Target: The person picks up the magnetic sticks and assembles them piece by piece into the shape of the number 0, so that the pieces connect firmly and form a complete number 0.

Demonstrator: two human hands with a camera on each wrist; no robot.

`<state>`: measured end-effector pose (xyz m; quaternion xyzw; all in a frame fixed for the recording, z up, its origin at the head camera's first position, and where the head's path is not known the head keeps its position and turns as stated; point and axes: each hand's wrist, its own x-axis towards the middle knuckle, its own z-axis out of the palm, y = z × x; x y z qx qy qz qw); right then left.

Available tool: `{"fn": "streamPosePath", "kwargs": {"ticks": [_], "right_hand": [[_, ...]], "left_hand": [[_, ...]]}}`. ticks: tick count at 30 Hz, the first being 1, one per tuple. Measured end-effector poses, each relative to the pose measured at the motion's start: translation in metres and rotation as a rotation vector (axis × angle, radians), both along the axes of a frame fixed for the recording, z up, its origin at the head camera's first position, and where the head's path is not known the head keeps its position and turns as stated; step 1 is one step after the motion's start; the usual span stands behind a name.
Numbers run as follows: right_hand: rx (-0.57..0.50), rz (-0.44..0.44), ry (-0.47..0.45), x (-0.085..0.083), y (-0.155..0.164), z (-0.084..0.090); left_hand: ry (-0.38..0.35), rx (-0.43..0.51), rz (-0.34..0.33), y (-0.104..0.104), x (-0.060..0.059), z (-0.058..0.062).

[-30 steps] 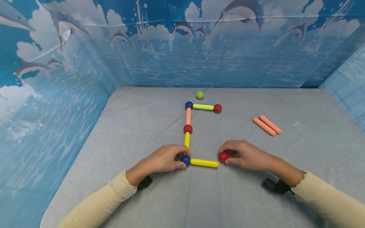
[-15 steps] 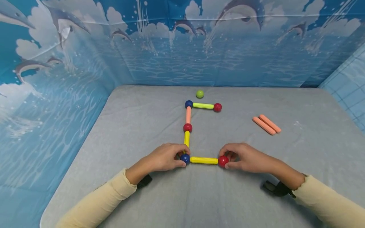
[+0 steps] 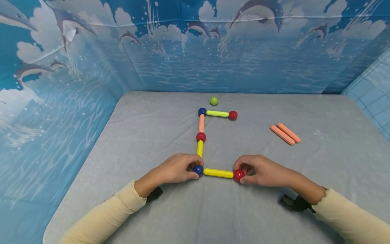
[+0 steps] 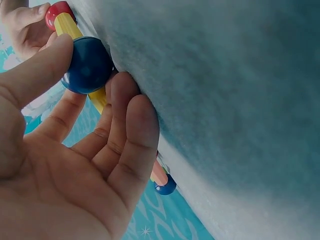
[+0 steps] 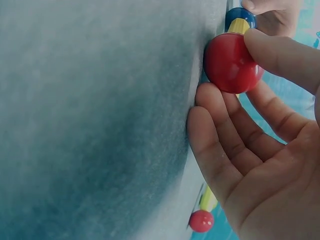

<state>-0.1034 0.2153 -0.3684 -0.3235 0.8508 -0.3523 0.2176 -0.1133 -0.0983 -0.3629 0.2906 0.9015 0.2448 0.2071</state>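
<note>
This looks like a staged play or recording corner rather than a lived-in room. A printed backdrop [image 3: 195,51] of leaping dolphins, clouds and blue sea is stretched around three sides of a tabletop [image 3: 146,135] covered in grey felt-like cloth. On it lie only toy building pieces, coloured rods and balls [image 3: 201,135], a green ball [image 3: 214,100] and two loose orange rods [image 3: 285,134].

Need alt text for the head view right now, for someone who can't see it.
Two hands on a grey table hold the ends of a yellow rod: left hand pinches a blue ball, right hand a red ball. Beyond lie two loose orange rods.
</note>
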Motion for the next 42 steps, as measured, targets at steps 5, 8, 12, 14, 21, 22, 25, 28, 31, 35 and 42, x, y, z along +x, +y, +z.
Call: {"fn": "streamPosePath", "kwargs": {"ticks": [5, 8, 12, 14, 21, 22, 25, 28, 31, 35, 42], "right_hand": [[-0.002, -0.001, 0.02, 0.0, 0.0, -0.002], [0.004, -0.005, 0.032, 0.0, 0.0, -0.003], [0.007, -0.003, 0.045, 0.0, 0.0, -0.004], [0.003, 0.001, 0.049, 0.0, 0.001, -0.004], [-0.016, 0.01, 0.056, 0.001, 0.002, -0.005], [-0.017, 0.01, 0.053, 0.001, 0.003, -0.005], [-0.012, 0.009, 0.047, 0.001, 0.003, -0.004], [0.014, 0.005, 0.039, 0.001, 0.006, -0.001], [0.06, -0.015, 0.075, 0.0, 0.009, 0.006], [0.14, -0.087, 0.2, -0.005, 0.017, 0.019], [0.317, -0.303, 0.472, -0.038, 0.057, 0.022]], "left_hand": [[0.009, 0.002, -0.003, 0.001, 0.0, 0.0], [0.011, 0.001, -0.002, 0.001, 0.001, 0.001], [0.009, 0.002, 0.0, 0.002, 0.001, 0.001], [0.006, 0.003, 0.002, 0.002, 0.001, 0.001], [0.007, 0.008, 0.001, 0.003, 0.002, 0.001], [0.008, 0.008, 0.001, 0.003, 0.002, 0.001], [0.03, -0.004, -0.012, 0.002, 0.003, 0.001], [0.073, -0.023, -0.035, 0.0, 0.005, 0.001], [0.128, -0.032, -0.025, -0.003, 0.005, 0.004], [0.187, -0.012, 0.042, -0.004, -0.004, 0.011], [0.209, -0.004, 0.144, 0.003, -0.034, 0.012]]}}
